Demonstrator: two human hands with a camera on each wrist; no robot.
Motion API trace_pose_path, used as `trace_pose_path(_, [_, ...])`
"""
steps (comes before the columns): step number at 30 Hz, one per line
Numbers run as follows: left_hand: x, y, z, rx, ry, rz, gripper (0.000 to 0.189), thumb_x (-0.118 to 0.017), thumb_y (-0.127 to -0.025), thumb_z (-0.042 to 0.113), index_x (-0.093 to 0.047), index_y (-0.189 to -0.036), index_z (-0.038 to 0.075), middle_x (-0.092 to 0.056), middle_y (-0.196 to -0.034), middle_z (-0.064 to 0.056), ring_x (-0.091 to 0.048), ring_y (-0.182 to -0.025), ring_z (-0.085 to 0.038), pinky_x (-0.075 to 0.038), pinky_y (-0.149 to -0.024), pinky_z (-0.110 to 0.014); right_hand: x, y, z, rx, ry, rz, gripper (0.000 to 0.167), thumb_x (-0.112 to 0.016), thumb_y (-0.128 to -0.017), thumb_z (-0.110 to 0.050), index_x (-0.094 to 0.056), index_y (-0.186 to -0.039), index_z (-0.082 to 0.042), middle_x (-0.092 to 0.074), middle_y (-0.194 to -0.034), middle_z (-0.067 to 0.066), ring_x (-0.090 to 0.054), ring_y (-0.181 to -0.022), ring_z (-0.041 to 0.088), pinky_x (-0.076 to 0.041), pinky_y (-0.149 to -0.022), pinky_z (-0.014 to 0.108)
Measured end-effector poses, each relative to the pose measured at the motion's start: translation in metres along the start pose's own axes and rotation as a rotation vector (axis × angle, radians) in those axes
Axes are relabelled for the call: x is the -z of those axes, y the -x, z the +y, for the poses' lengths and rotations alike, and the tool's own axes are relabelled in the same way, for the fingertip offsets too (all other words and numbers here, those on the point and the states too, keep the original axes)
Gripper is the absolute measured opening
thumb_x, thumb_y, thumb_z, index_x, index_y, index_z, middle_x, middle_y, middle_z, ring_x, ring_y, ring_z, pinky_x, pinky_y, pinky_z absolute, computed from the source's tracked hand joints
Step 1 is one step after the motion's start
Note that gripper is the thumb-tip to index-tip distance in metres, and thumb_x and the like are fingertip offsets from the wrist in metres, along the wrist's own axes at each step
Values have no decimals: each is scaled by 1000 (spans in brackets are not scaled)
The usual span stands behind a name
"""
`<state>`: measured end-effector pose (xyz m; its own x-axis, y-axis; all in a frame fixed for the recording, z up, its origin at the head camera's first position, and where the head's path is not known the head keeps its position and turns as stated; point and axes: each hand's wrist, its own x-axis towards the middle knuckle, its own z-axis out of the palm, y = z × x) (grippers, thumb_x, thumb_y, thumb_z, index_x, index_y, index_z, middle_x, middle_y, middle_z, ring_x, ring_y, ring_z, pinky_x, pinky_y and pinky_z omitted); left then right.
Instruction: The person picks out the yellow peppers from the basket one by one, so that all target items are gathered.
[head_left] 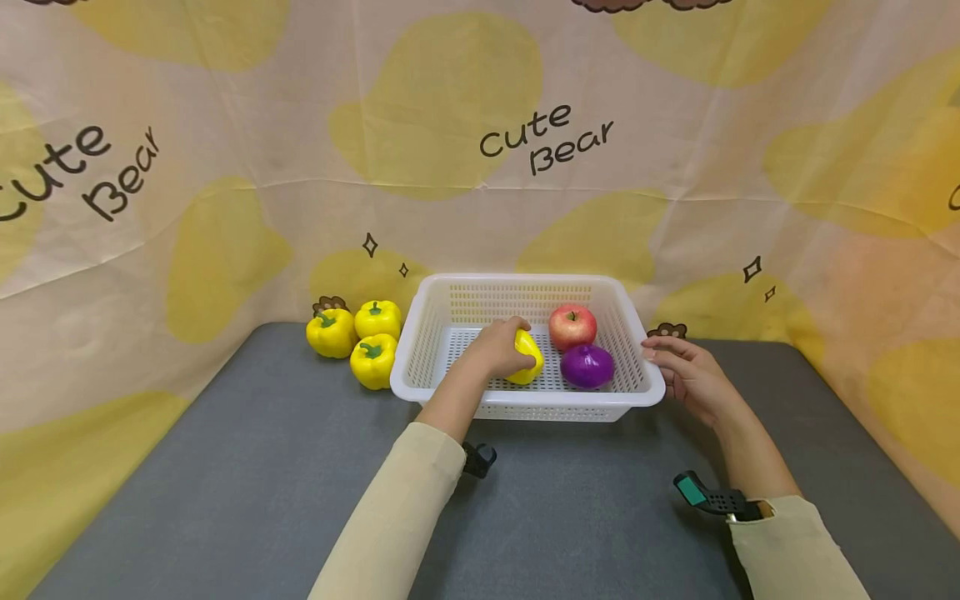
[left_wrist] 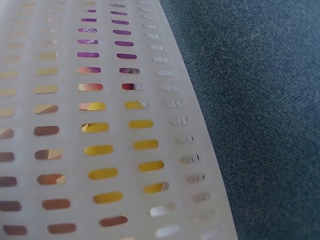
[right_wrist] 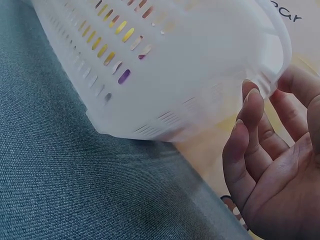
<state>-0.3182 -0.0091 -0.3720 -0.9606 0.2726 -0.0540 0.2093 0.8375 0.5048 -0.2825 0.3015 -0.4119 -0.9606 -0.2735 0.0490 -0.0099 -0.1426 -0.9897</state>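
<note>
My left hand reaches down into a white slotted plastic basket and grips a yellow bell pepper, part of it hidden by the fingers. To its right in the basket, a red apple lies behind a purple onion. My right hand holds the basket's right rim with its fingers; the right wrist view shows curled fingertips at the rim's edge. Through the slots in the left wrist view, the yellow and purple things show, but the left hand's grip is hidden behind the basket wall.
Left of the basket, three yellow bell peppers stand grouped, one right by its wall. A grey cloth-covered table lies under everything. Behind it hangs a patterned curtain. Each wrist wears a dark strap.
</note>
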Motion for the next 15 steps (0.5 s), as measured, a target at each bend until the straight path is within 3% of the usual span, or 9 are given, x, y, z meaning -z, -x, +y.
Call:
trace_pose_path(7, [0,0,-1,-9,30,-16,63,-73,-88,29,-50,-144,14,-56,-136,-14,-56,-115,-28,-51,-103,-42,-1,0,0,6,-17,0,22,-55,-103,-10,-72,-105,-23,-75,-101,-7,-76,-86,11,-63,-70,29])
trace_pose_path(15, [-1,0,0,12,-10,-3,68,-80,-83,30,-51,-143,16,-58,-133,-12,-56,-113,-27,-52,-99,-43,-2,0,0,-2,-21,10,23,-56,-103,-10,-72,-105,-24,-75,-100,-8,-76,-85,10,-62,-70,28])
